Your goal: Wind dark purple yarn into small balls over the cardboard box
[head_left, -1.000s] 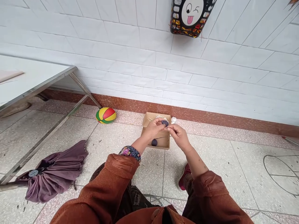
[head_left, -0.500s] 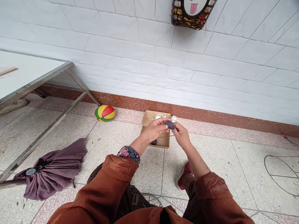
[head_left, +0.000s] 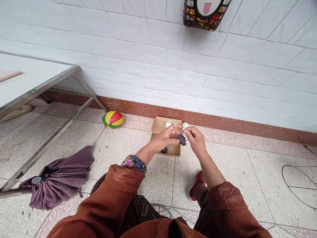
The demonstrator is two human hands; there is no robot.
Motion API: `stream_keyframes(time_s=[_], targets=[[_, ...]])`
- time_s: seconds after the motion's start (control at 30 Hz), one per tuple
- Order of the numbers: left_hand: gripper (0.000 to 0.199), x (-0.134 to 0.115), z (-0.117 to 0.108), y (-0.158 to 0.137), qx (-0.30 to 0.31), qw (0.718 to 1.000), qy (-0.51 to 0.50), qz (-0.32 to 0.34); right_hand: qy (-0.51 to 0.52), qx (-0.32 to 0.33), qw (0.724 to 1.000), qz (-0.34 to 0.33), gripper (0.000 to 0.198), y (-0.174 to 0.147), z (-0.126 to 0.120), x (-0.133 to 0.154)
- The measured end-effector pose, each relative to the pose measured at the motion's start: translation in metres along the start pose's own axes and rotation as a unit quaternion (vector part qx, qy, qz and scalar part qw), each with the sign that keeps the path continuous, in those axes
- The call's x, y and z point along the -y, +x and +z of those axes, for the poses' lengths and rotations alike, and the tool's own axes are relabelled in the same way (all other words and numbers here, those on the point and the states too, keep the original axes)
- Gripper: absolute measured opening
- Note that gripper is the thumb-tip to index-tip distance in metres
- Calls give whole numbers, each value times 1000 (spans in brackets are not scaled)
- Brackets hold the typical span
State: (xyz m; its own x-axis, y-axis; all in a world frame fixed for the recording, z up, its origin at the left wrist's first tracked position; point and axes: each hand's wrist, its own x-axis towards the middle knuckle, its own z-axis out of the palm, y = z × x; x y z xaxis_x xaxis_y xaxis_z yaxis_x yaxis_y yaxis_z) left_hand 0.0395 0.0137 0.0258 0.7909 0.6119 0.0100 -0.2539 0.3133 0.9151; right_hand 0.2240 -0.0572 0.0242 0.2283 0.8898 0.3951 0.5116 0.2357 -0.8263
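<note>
Charcoal yarn ball (head_left: 181,139) hangs above the cardboard box (head_left: 173,152), held by my left hand (head_left: 165,138); my right hand (head_left: 196,139) seemingly pinches the same yarn. I expect it light, soft, best cradled mid-body.

Head camera: the single view looked from the person's head, forward and steeply down.
Sleeves (head_left: 99,198): nearest to the lens, they rose from the bottom of the picture, so the view ran out along the person's own arms.
Hands: the left hand (head_left: 164,138) and right hand (head_left: 196,140) lay farther off, just below and right of centre, seen from above and behind.
Shoe (head_left: 196,186): looked down on from high above.
Floor (head_left: 223,172): its wall-side edge crossed the view, slanting lower toward the right.
Wall (head_left: 136,43): faced the lens beyond that edge, filling the upper part.
Table (head_left: 37,69): seen from above, cut off at left, its right wall-side corner in view.
</note>
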Motion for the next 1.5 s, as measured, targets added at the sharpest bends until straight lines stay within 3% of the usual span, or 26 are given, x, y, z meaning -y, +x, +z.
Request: stream_keyframes(time_s=[0.1, 0.27, 0.4, 0.53, 0.7, 0.8, 0.93, 1.03, 1.1, 1.17, 1.27, 1.37, 1.5], targets=[[57, -3, -1, -3, 2, 999, -40, -1, 5, 32, 999, 23, 35, -3, 11, -12], [37, -3, -8, 1, -130, 991, -38, 21, -16, 98, 995, 1, 32, -14, 23, -10], [35, -1, -12, 4, -191, 979, 61, 32, 17, 137, 989, -46, 28, -15, 15, 6], [40, 2, -11, 2, -128, 982, 138, 17, 22, 80, 996, -33, 26, -7, 3, 9], [64, 2, -6, -2, -13, 1000, 19, 12, 1, 21, 1000, 23, 29, -2, 6, -10], [47, 1, -6, -3, -36, 999, -26, 9, -3, 54, 998, 41, 32, -7, 16, -17], [39, 3, -9, 0, -114, 992, -60, 12, -7, 100, 995, 8, 29, -15, 23, -10], [36, 4, -12, 2, -177, 984, -11, 19, 9, 122, 992, -27, 28, -16, 18, 2], [33, 4, -12, 2, -188, 980, 60, 15, 18, 123, 992, -39, 28, -13, 13, 8], [36, 4, -11, 0, -168, 978, 124, 7, 24, 107, 993, -44, 28, -9, 8, 9], [55, 4, -8, -4, -86, 987, 139, -2, 31, 70, 997, -26, 28, -3, 5, 3], [68, 4, -6, -8, -10, 998, 64, -3, 47, 48, 997, 26, 31, -1, 8, -8], [58, 5, -4, -10, -32, 998, -50, -28, 44, 41, 996, 60, 32, -4, 14, -16]])
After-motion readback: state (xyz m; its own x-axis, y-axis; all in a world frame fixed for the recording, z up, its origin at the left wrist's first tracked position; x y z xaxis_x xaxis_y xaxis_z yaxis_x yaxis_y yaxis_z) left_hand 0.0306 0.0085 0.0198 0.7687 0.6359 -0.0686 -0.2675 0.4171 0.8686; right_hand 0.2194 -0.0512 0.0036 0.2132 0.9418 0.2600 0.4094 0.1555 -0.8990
